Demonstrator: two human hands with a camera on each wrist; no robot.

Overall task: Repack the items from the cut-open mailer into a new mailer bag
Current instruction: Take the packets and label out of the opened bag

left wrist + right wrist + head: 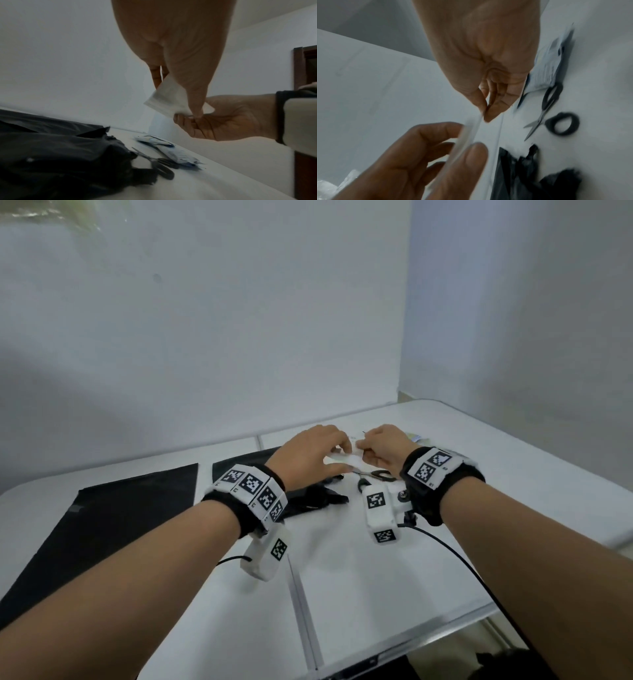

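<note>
A small flat white packet [342, 461] hangs in the air above the table, held from both ends. My left hand [337, 451] pinches its left part between thumb and fingers, and my right hand [364, 453] pinches its right edge. In the left wrist view the packet [167, 100] sits under my left thumb, with my right hand [187, 119] at its lower corner. A crumpled, cut-open black mailer [310, 497] lies just below my left hand. A flat black mailer bag [109, 525] lies at the left of the table.
Black-handled scissors [378, 474] lie on the white table [376, 577] under my right hand. A blue-and-white packet [173, 152] lies beyond the scissors. Some clear plastic [342, 180] shows at one edge. Walls stand close behind and to the right.
</note>
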